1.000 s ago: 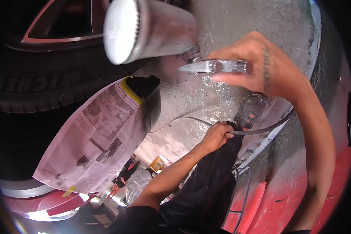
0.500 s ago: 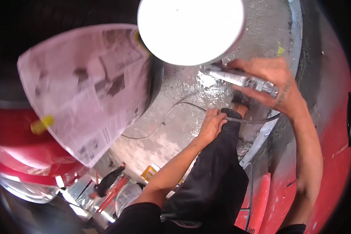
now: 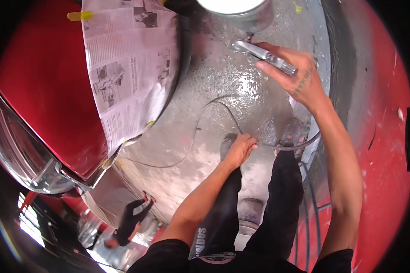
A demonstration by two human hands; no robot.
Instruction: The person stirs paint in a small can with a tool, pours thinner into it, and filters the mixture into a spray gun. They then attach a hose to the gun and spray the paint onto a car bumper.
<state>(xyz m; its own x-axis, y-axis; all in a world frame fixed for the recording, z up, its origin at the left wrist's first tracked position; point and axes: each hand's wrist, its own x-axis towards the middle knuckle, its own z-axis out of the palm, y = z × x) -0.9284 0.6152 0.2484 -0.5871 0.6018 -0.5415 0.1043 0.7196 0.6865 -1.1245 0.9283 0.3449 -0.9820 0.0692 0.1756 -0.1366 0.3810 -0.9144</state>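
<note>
My right hand (image 3: 289, 68) is wrapped round the silver handle of a spray gun (image 3: 272, 60). The gun's large cup (image 3: 255, 20), with a bright white top, is partly cut off by the upper edge of view. Lower down, my left hand (image 3: 242, 149) is closed round a thin dark air hose (image 3: 287, 148). From there the hose runs right toward my right forearm, and its other stretch curls leftward over the floor. Printed newspaper (image 3: 127, 68) covers part of a glossy red car panel (image 3: 45, 77) to the left, with yellow tape at its edge.
A car headlight (image 3: 27, 150) borders the red panel at lower left. The grey floor (image 3: 214, 91) looks wet and shiny in places. Another red painted surface (image 3: 378, 182) rises along the right. In the background at lower left stands a person in dark clothes (image 3: 130, 220).
My view has swung, so the newspaper and cup appear higher and more of the red panel shows. Both my legs are now visible, apart. Each hand keeps its hold.
</note>
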